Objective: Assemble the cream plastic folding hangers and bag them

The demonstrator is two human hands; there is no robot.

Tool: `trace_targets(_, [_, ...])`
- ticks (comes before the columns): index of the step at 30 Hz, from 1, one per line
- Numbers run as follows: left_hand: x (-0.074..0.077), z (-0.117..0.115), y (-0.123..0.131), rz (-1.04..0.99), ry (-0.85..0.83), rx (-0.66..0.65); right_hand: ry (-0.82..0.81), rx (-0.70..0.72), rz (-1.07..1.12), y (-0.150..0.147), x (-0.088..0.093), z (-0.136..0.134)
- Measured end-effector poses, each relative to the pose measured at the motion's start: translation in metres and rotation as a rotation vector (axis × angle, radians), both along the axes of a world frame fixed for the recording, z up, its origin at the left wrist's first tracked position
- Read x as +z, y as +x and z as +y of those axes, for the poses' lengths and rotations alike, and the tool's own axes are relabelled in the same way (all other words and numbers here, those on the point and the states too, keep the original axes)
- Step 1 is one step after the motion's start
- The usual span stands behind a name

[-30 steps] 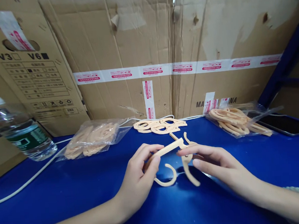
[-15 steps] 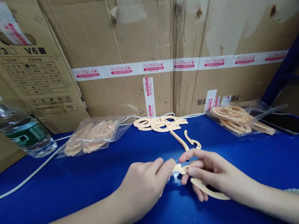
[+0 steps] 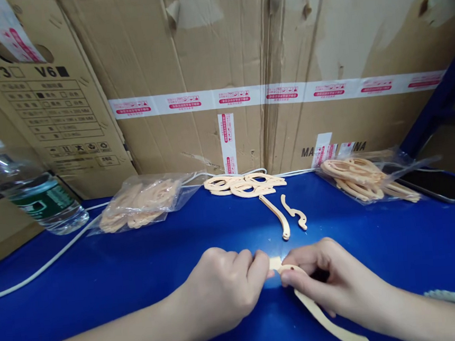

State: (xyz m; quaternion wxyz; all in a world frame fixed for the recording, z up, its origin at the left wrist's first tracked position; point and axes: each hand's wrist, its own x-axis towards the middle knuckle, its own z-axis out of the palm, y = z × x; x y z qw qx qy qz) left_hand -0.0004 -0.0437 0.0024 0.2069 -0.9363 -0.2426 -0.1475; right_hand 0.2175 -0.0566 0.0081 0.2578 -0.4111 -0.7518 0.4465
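Both my hands meet low over the blue table top (image 3: 140,263). My left hand (image 3: 225,287) is closed in a fist-like pinch on one end of a thin peach plastic piece (image 3: 324,318). My right hand (image 3: 329,283) is closed on the same piece, whose long curved arm runs out under it toward the lower right. Two loose peach curved pieces (image 3: 282,220) lie just beyond my fingers. A pile of loose peach rings (image 3: 244,184) sits farther back at the middle.
Large cardboard boxes (image 3: 186,62) wall off the back. A clear bag of peach parts (image 3: 142,202) lies at the left, another bag (image 3: 366,179) at the right. A water bottle (image 3: 30,190) lies far left beside a white cable (image 3: 40,269). A dark phone (image 3: 439,184) is at the right.
My hands came down from above the table to its surface and closed together on the peach piece. Its hook part is now hidden in my left hand. The long arm points lower right.
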Motion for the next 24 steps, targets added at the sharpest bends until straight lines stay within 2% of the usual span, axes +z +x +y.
trace_targets(2, [0.001, -0.001, 0.000, 0.003, 0.002, -0.005, 0.233, 0.007, -0.078, 0.001, -0.001, -0.001])
trace_targets(4, [0.002, -0.002, 0.002, -0.012, -0.046, 0.017, 0.393, 0.032, -0.128, 0.002, -0.001, -0.005])
trace_targets(7, [0.007, -0.002, 0.004, -0.101, -0.227, 0.122, 0.634, 0.071, -0.152, 0.003, 0.004, -0.012])
trace_targets(9, [0.011, -0.001, 0.004, -0.230, -0.382, 0.177, 0.774, 0.045, -0.132, 0.005, 0.010, -0.014])
trace_targets(11, [0.015, 0.001, 0.004, -0.408, -0.573, 0.210, 0.837, -0.032, -0.094, 0.011, 0.017, -0.010])
trace_targets(14, [0.018, 0.005, 0.003, -0.708, -0.955, 0.314, 0.939, -0.149, -0.061, 0.025, 0.024, 0.010])
trace_targets(17, [0.017, 0.013, 0.004, -0.976, -1.314, 0.389, 1.079, -0.176, -0.151, 0.045, 0.023, 0.038])
trace_targets(20, [0.017, 0.023, 0.005, -1.169, -1.485, 0.419, 1.037, -0.085, -0.303, 0.059, 0.014, 0.060])
trace_targets(24, [0.019, 0.029, 0.004, -1.371, -1.555, 0.453, 0.943, 0.000, -0.361, 0.066, 0.003, 0.076])
